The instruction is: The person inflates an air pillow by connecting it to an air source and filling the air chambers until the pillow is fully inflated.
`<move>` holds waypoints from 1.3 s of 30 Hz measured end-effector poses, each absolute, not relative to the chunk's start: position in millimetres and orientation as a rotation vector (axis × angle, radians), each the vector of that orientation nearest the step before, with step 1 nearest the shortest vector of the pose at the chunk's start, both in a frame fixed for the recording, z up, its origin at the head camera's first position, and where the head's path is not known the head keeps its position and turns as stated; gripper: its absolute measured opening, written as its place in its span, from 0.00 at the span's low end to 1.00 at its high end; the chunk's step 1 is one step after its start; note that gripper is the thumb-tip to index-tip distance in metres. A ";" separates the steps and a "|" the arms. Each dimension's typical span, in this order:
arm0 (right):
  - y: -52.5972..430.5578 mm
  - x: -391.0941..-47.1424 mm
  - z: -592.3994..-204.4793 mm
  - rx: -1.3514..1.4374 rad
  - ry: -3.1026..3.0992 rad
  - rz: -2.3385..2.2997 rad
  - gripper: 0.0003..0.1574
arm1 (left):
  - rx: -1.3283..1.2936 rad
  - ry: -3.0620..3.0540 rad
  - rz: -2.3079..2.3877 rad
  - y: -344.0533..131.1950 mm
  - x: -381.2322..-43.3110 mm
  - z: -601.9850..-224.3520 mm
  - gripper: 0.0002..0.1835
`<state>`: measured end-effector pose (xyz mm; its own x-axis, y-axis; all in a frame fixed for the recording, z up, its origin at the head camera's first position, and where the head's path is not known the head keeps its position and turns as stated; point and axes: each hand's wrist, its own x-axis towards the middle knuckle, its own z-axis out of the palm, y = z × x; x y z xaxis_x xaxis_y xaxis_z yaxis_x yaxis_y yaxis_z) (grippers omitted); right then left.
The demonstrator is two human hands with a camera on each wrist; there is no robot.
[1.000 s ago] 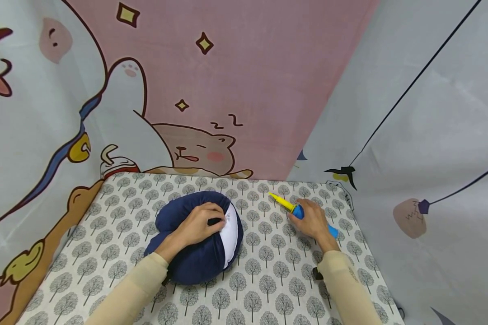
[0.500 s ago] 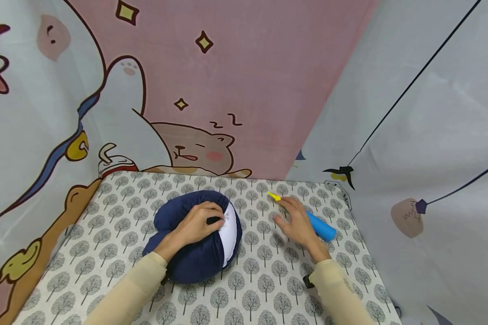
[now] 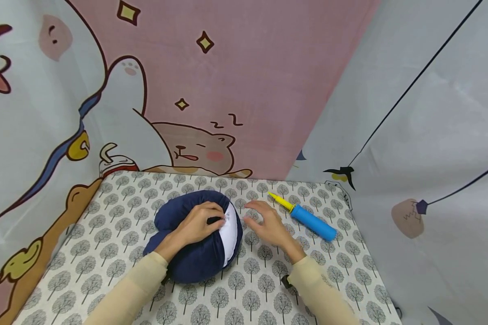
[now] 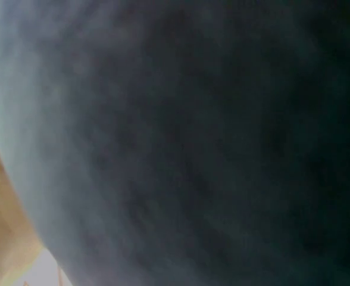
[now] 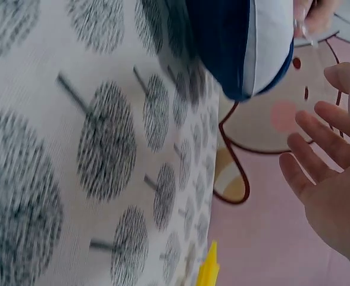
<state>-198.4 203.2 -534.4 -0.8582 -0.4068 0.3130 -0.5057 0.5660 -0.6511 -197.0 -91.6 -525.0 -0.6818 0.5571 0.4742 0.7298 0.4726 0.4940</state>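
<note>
A navy U-shaped neck pillow (image 3: 197,264) lies on the left half of the table, a white inner part (image 3: 230,237) showing along its right side. My left hand (image 3: 201,221) rests over it, fingers curled and pinching at the edge of the white part. By those fingers a small clear valve (image 5: 306,31) shows in the right wrist view. Blurred dark fabric (image 4: 181,143) fills the left wrist view. Just right of the pillow, my right hand (image 3: 270,224) hovers with spread fingers, holding nothing. A blue hand pump (image 3: 313,222) with a yellow nozzle lies further right.
The table (image 3: 252,298) wears a white cloth printed with grey trees. Printed fabric walls (image 3: 268,81) rise behind and at both sides. A small black strap piece (image 3: 286,281) sits by my right sleeve.
My right hand has let go of the pump and moved left toward the pillow. The pump now lies on the cloth. My left hand stays on the pillow.
</note>
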 end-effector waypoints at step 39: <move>163.6 -211.1 -530.1 1.033 -2.560 1.275 0.06 | -1.120 -2.494 -0.968 -89.8 -196.3 -524.3 0.06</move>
<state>-211.1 163.6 -530.1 -0.7647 -0.5285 0.3686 -0.6126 0.4190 -0.6702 -196.3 -89.8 -524.3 -0.6770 0.5748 0.4596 0.7344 0.4864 0.4734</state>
